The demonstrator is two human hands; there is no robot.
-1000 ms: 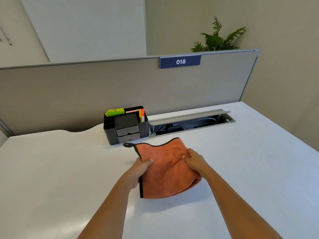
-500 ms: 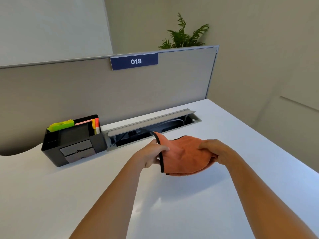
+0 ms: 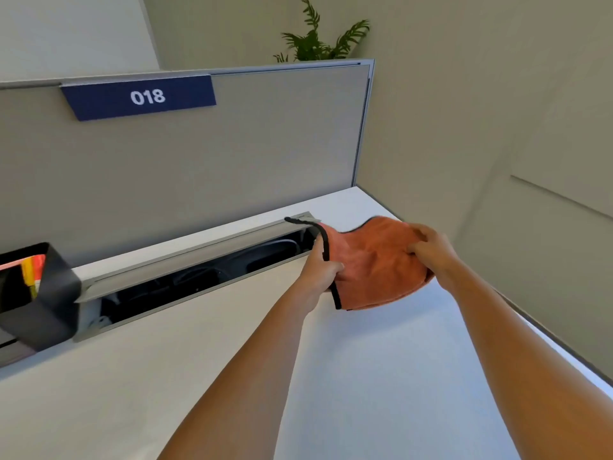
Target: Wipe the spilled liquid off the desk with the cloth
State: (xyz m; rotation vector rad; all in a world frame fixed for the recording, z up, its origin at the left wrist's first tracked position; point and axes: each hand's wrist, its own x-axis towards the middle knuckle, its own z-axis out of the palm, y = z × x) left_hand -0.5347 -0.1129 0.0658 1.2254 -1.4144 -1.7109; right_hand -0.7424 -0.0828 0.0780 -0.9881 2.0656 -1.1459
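An orange cloth (image 3: 371,263) with black edging is folded and held over the far right part of the white desk (image 3: 381,376). My left hand (image 3: 320,268) grips its left, black-edged side. My right hand (image 3: 431,249) pinches its upper right part. The cloth's lower edge hangs just above or on the desk; I cannot tell which. A black hanging loop sticks up from its top left corner. No spilled liquid shows on the desk surface.
An open cable tray (image 3: 199,270) with a raised grey lid runs along the desk's back edge. A black desk organiser (image 3: 36,293) with coloured notes stands at the far left. A grey partition (image 3: 232,161) labelled 018 rises behind. The desk's right edge (image 3: 547,340) is close.
Both hands carried the cloth to the right and farther back, from near the organiser to the right end of the cable tray. The view swung right and moved closer.
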